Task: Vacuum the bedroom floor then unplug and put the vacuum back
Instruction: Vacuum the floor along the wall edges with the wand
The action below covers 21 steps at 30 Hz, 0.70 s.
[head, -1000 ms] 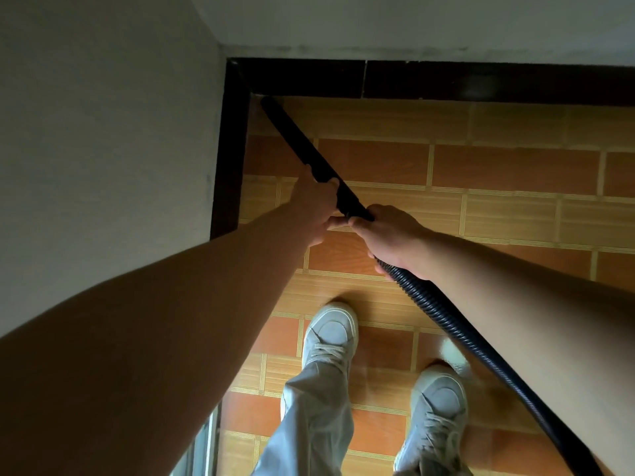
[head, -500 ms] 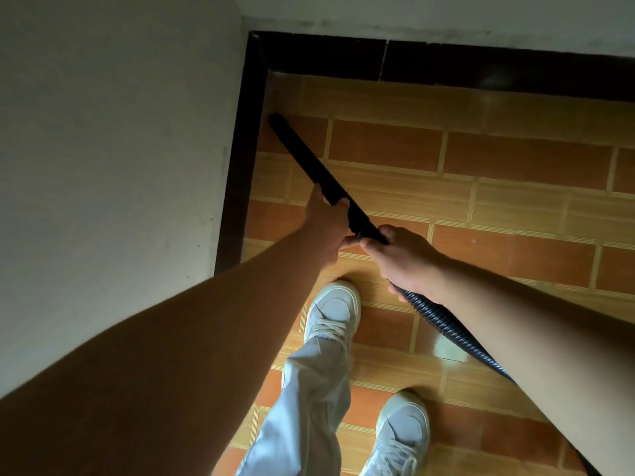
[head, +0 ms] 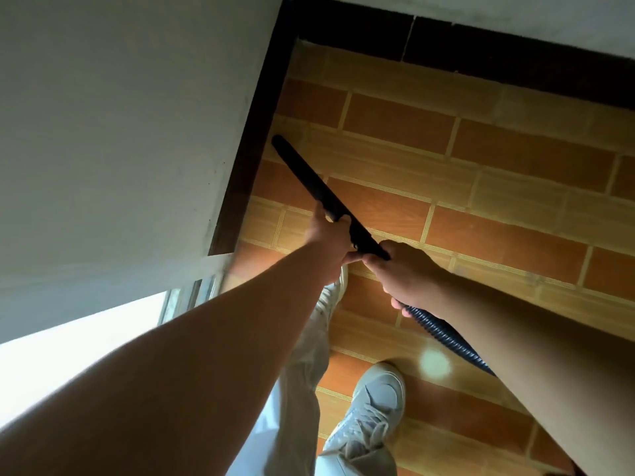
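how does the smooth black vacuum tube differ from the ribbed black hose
The smooth black vacuum tube is plain-surfaced; the ribbed black hose is ridged. The tube runs straight toward the dark skirting board; the hose curves back under the right forearm. The left hand grips the tube; the right hand grips where the hose starts. Both are black, joined in line.

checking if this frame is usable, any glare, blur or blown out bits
Head view: the window at lower left is blown out to white; a small glare spot sits on the floor tiles near the hose; the left forearm is in deep shadow; the left hand on the black nozzle is slightly motion-blurred.
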Tool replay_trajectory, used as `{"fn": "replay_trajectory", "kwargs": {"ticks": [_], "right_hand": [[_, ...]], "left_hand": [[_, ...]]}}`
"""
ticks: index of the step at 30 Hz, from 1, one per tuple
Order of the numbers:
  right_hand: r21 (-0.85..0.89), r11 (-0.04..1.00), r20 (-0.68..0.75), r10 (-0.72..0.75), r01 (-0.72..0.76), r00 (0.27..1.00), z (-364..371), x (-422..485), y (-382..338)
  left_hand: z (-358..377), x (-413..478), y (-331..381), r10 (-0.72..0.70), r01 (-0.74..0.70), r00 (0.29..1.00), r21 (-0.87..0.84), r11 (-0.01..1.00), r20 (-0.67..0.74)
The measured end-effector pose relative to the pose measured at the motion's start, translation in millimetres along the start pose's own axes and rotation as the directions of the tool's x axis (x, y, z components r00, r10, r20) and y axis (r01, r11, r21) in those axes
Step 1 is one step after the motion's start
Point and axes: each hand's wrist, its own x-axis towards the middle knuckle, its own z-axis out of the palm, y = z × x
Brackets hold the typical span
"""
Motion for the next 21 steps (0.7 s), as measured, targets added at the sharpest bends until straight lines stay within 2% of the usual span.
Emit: {"fn": "replay_trajectory", "kwargs": {"ticks": [13, 17, 21], "right_hand": [[-0.106, 0.993, 0.063, -0.05, 0.056, 0.997, 40.9, -41.3, 24.4], [-0.131, 0.986, 0.043, -0.1, 0.105, 0.994, 52.3, -48.3, 26.9], [-0.169, 0.982, 0.035, -0.081, 0.086, 0.996, 56.3, -51.1, 27.2]], "left_hand": [[-33.3, -32.7, -53.4, -0.066, 0.063, 0.996, -0.042, 0.997, -0.066], [-39.9, -35.9, -62.7, -0.074, 0.072, 0.996, -0.045, 0.996, -0.054], [-43.9, -40.4, -62.8, -0.091, 0.089, 0.995, -0.04, 0.995, -0.035]]}}
